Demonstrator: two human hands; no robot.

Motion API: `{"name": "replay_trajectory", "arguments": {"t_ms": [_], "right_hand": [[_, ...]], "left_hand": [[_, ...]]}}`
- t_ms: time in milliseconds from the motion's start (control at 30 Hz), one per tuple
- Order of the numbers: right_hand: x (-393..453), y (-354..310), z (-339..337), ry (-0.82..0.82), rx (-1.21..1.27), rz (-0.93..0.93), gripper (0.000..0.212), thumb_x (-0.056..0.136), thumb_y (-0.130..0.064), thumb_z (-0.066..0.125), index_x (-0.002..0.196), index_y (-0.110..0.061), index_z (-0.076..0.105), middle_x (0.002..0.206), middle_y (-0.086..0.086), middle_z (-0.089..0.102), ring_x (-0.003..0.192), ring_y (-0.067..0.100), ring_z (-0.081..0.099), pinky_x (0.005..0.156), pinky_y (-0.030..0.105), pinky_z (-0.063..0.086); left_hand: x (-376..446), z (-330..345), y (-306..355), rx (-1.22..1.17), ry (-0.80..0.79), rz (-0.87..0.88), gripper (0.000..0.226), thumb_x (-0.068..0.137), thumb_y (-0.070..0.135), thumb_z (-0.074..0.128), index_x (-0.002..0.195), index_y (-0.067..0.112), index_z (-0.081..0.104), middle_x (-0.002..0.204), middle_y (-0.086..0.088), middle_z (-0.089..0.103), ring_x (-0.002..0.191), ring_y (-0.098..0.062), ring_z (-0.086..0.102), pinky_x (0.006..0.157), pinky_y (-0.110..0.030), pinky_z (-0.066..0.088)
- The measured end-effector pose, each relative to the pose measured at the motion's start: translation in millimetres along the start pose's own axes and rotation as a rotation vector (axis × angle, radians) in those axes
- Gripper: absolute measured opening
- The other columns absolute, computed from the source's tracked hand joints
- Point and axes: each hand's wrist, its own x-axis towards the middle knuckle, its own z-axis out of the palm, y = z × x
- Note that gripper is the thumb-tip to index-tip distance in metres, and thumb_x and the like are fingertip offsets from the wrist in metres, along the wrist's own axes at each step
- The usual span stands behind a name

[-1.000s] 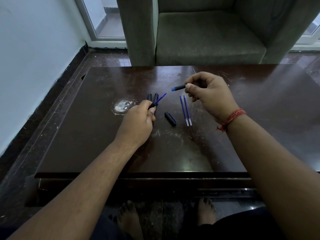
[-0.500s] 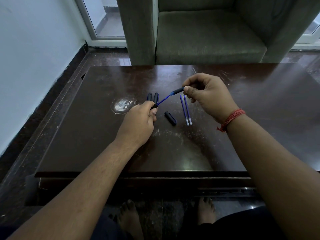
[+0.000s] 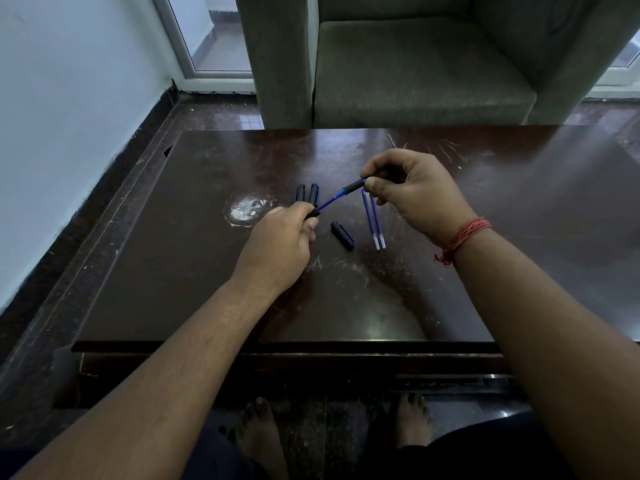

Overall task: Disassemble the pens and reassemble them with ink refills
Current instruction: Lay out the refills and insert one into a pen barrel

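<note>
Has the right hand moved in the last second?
Yes. The right hand came down and left, toward the two refills lying on the table.

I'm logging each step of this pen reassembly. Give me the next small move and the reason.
Probably bring the hands together so the grip section slides down the blue refill to the barrel. The right hand pinches the section, already on the refill's tip; the left hand grips the barrel with the refill sticking out.
</note>
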Motion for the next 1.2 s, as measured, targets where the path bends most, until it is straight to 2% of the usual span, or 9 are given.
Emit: {"name": "replay_trajectory", "arguments": {"t_ms": [200, 300, 400, 567, 767, 867, 1067, 1133, 1200], "right_hand": [[-1, 0, 4, -0.044, -0.015, 0.005, 0.012, 0.091, -0.002, 0.065, 0.098, -0.010, 0.070, 0.086, 0.003, 0.067, 0.079, 0.016, 0.065, 0.080, 0.032, 0.060], [-2, 0, 8, -0.065, -0.009, 0.008, 0.012, 0.090, -0.003, 0.065, 0.098, -0.010, 0.069, 0.089, 0.008, 0.068, 0.085, 0.025, 0.068, 0.081, 0.034, 0.059], [-3, -1, 12, -0.078, -0.008, 0.007, 0.011, 0.090, -0.003, 0.065, 0.100, -0.008, 0.069, 0.091, 0.012, 0.069, 0.087, 0.028, 0.068, 0.080, 0.036, 0.059], [-3, 0, 18, -0.092, -0.014, -0.003, 0.011, 0.090, -0.005, 0.066, 0.101, -0.008, 0.068, 0.091, 0.014, 0.069, 0.084, 0.027, 0.068, 0.079, 0.040, 0.059], [-5, 0, 20, -0.097, -0.036, -0.011, 0.011, 0.090, -0.004, 0.065, 0.100, -0.008, 0.068, 0.092, 0.014, 0.069, 0.085, 0.027, 0.068, 0.079, 0.041, 0.059], [-5, 0, 22, -0.101, -0.031, -0.004, 0.011, 0.090, -0.004, 0.065, 0.100, -0.009, 0.068, 0.092, 0.014, 0.069, 0.085, 0.028, 0.068, 0.080, 0.042, 0.059], [-5, 2, 27, -0.108, -0.146, -0.023, 0.011, 0.092, -0.007, 0.064, 0.098, -0.016, 0.067, 0.085, 0.007, 0.069, 0.074, 0.022, 0.064, 0.074, 0.036, 0.057], [-6, 2, 29, -0.107, -0.216, -0.028, 0.010, 0.095, -0.009, 0.061, 0.096, -0.018, 0.065, 0.081, 0.001, 0.067, 0.070, 0.012, 0.059, 0.069, 0.029, 0.053], [-7, 1, 31, -0.122, -0.287, -0.039, 0.011, 0.099, -0.015, 0.054, 0.093, -0.018, 0.063, 0.080, 0.001, 0.067, 0.069, 0.010, 0.057, 0.064, 0.024, 0.049]], "left_hand": [[1, 3, -2, 0.002, 0.000, 0.026, 0.016, 0.102, 0.021, 0.044, 0.094, 0.023, 0.058, 0.085, 0.002, 0.064, 0.080, -0.008, 0.052, 0.063, -0.016, 0.033], [0, 3, -1, -0.003, 0.003, 0.042, 0.015, 0.102, 0.020, 0.045, 0.095, 0.022, 0.058, 0.084, 0.003, 0.064, 0.082, -0.009, 0.051, 0.065, -0.018, 0.032], [0, 3, -1, -0.010, -0.002, 0.044, 0.015, 0.102, 0.020, 0.045, 0.096, 0.022, 0.059, 0.084, 0.002, 0.064, 0.082, -0.010, 0.052, 0.066, -0.022, 0.034], [0, 3, 0, -0.008, -0.010, 0.043, 0.015, 0.102, 0.020, 0.045, 0.091, 0.029, 0.051, 0.083, 0.003, 0.064, 0.081, -0.009, 0.052, 0.063, -0.018, 0.033], [-1, 3, 1, -0.026, -0.021, 0.032, 0.014, 0.102, 0.020, 0.045, 0.093, 0.026, 0.054, 0.085, 0.001, 0.063, 0.080, -0.011, 0.054, 0.065, -0.025, 0.039], [-1, 3, 1, -0.019, -0.022, 0.029, 0.015, 0.102, 0.020, 0.045, 0.095, 0.023, 0.058, 0.085, -0.001, 0.063, 0.080, -0.012, 0.054, 0.064, -0.023, 0.038], [-1, 3, 0, -0.005, -0.027, 0.035, 0.015, 0.102, 0.021, 0.045, 0.096, 0.021, 0.059, 0.087, -0.001, 0.063, 0.079, -0.013, 0.055, 0.065, -0.026, 0.040], [-1, 4, -1, 0.005, -0.023, 0.036, 0.015, 0.101, 0.022, 0.045, 0.097, 0.021, 0.060, 0.087, -0.001, 0.062, 0.079, -0.015, 0.056, 0.066, -0.030, 0.045], [-1, 4, -1, 0.011, -0.021, 0.040, 0.015, 0.101, 0.023, 0.046, 0.097, 0.021, 0.060, 0.086, -0.002, 0.062, 0.078, -0.016, 0.057, 0.067, -0.035, 0.048]]}}
